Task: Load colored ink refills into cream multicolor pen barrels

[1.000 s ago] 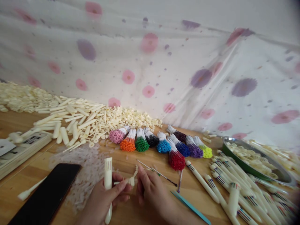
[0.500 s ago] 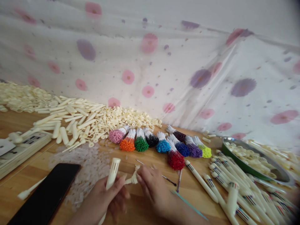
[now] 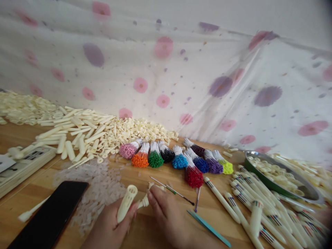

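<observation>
A slotted cream pen barrel (image 3: 126, 204) stands tilted in my left hand (image 3: 110, 221), its round open end facing up toward me. My left fingers are wrapped around its lower part. Just to the right, my right hand (image 3: 168, 214) pinches a small cream plastic pen part (image 3: 143, 202), partly hidden by the fingers. That part's left end lies close to my left fingertips; whether they touch it I cannot tell. Thin refills (image 3: 181, 195) rest on the table behind my right hand. Teal tweezers (image 3: 209, 226) lie to its right.
Bundled coloured refills (image 3: 194, 176) stand behind my hands. Assembled multicolour pens (image 3: 261, 204) and a green-sided metal bowl (image 3: 272, 185) of cream parts lie right. Clear bits (image 3: 95, 197), a black phone (image 3: 52, 214), a power strip (image 3: 28, 166) and heaped barrels (image 3: 75, 131) are left.
The barrel in my left hand has tipped toward me and dropped slightly, showing its open end. My right hand has shifted a little left and down, uncovering more of the tweezers and refills.
</observation>
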`<state>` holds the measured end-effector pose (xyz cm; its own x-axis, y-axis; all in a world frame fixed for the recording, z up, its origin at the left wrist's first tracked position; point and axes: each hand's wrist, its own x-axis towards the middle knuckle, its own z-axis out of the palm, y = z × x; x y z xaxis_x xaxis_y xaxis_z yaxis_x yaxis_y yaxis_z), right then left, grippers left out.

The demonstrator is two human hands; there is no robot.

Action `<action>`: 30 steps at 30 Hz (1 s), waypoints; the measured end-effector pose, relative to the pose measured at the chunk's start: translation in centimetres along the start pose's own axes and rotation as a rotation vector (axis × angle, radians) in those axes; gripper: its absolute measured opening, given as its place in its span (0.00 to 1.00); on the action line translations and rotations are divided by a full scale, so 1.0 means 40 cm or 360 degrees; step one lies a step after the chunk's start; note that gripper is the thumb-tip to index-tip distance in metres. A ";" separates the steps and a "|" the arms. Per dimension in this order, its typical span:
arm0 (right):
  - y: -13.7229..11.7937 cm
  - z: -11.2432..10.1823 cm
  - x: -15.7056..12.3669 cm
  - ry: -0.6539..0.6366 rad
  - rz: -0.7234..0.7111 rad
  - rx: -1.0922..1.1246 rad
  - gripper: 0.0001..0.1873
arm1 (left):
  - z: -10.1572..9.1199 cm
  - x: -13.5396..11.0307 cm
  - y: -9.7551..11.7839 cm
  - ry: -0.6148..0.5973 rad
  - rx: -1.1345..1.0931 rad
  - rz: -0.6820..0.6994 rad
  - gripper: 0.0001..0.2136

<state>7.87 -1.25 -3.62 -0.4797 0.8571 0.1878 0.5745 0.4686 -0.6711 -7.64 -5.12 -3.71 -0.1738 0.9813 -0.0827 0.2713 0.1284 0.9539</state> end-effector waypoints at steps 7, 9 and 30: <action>0.027 -0.031 0.024 -0.0371 0.0186 0.0093 0.15 | -0.012 -0.002 0.000 -0.0235 0.0209 0.0303 0.08; 0.039 -0.058 0.030 -0.0569 0.0088 -0.0156 0.14 | -0.020 0.008 0.010 -0.0191 0.0257 0.0236 0.05; 0.100 -0.222 0.071 -0.0320 0.0428 -0.1034 0.07 | -0.280 0.355 -0.028 0.0283 0.1240 0.0463 0.08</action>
<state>14.69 4.96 0.57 -0.3431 0.9339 -0.1006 0.9372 0.3333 -0.1028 -21.00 7.08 -2.73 -0.1245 0.9618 0.2440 0.8913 0.0004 0.4534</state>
